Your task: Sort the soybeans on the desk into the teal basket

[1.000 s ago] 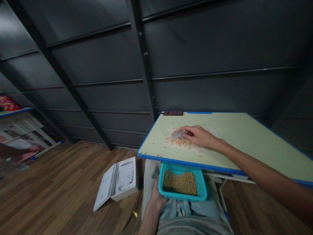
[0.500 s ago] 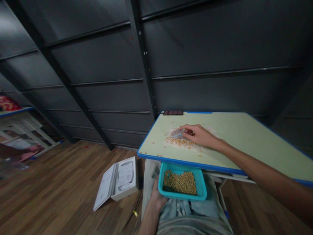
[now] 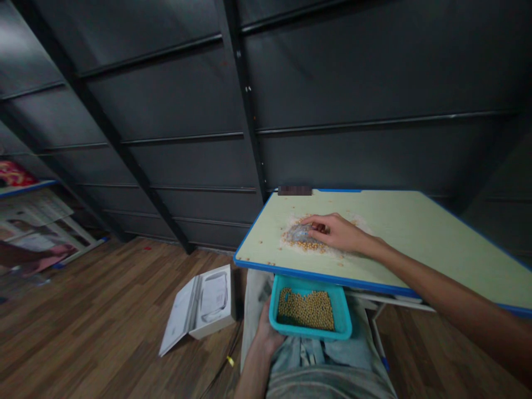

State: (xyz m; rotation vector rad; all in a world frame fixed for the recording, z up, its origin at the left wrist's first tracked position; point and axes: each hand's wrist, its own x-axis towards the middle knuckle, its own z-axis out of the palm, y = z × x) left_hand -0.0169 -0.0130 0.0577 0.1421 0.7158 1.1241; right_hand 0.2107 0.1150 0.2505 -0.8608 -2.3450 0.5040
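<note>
My left hand [image 3: 267,334] grips the left side of a teal plastic tray [image 3: 343,316] at my lap; its fingertips are hidden under the tray. Small round gold beads [image 3: 310,310] fill much of the tray bottom. On the pale green tabletop, my right hand [image 3: 337,231] pinches a clear, crumpled-looking piece of plastic [image 3: 298,233] between thumb and fingers. The plastic lies low over a patch of loose gold-orange beads [image 3: 312,246], touching or nearly touching them. Whitish powder or residue surrounds that patch.
The blue-edged table [image 3: 415,221] stands against a dark panelled wall [image 3: 353,66]. A dark flat object [image 3: 295,190] sits at its back edge. An open white box [image 3: 214,299] is on the wooden floor, left of my legs, beside a cable [image 3: 222,374].
My right hand has shifted slightly, and the clear plastic now lies flatter and a little nearer over the beads. The left hand and tray stay put.
</note>
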